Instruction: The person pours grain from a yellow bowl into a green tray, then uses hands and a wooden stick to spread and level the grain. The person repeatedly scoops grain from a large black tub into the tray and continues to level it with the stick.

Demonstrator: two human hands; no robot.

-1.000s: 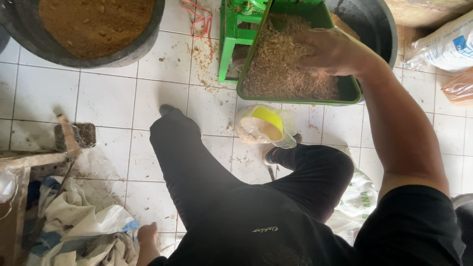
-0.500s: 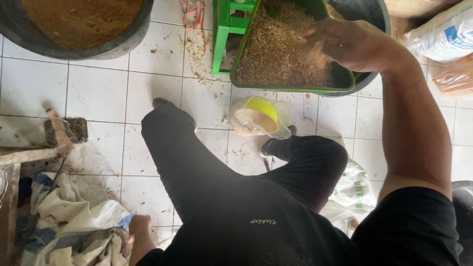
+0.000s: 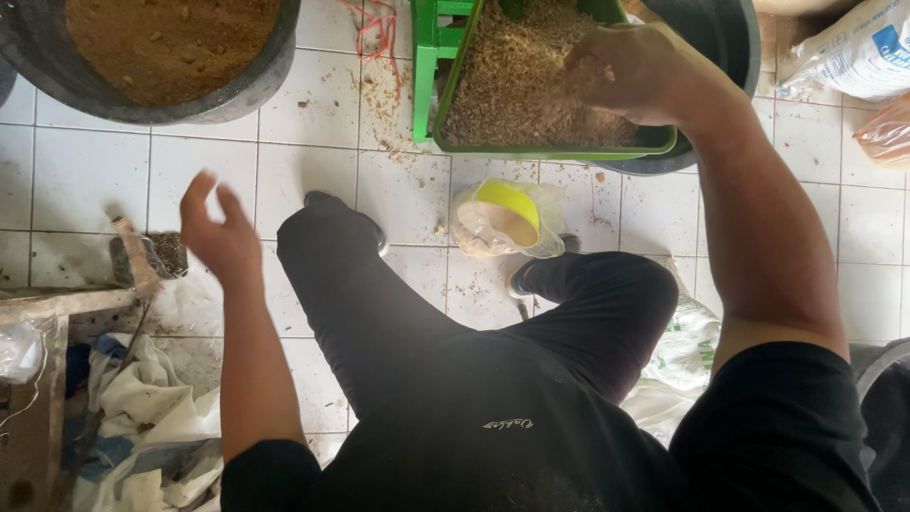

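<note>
Right hand (image 3: 635,71) cupped in green tray (image 3: 555,150) of husks (image 3: 512,85); left hand (image 3: 220,232) spread, empty.

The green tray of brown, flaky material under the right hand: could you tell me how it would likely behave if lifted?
The green tray looks heaped, so probably heavy. Its loose fill would likely shift and spill; bits already dot the tiles. It overhangs the dark tub, so may tip.

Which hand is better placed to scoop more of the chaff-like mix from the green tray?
The right hand: it is already over the green tray, fingers in the mix. The left hand hangs open above the white tiles, well away from it.
</note>
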